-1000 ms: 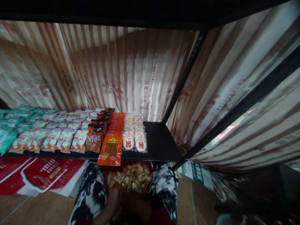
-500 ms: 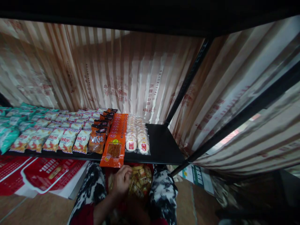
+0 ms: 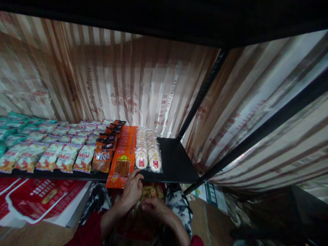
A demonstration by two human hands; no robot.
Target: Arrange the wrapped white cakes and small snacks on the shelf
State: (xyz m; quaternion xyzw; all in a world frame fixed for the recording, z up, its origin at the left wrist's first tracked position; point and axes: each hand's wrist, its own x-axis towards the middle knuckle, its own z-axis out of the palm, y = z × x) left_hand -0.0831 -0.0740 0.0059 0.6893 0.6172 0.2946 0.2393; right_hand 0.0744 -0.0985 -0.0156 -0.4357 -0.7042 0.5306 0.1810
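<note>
Curtains (image 3: pixel 143 78), pleated, hang behind a black shelf (image 3: pixel 176 160). White snack bags (image 3: pixel 66 157) stand in rows, fronts outward, apparently so labels can be read. A long orange packet (image 3: pixel 124 145) overhangs the front edge, probably being too long for the shelf's depth. Round crackers (image 3: pixel 155 162) lie beside it. The left hand (image 3: pixel 132 189), loosely bent, is at that edge; the right hand (image 3: pixel 155 206), half curled, is near gold-wrapped snacks (image 3: pixel 153 191) below. Whether either grips anything, I cannot tell.

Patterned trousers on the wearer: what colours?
The trousers are mottled black and white, in irregular blotches; best seen in the head view.
</note>
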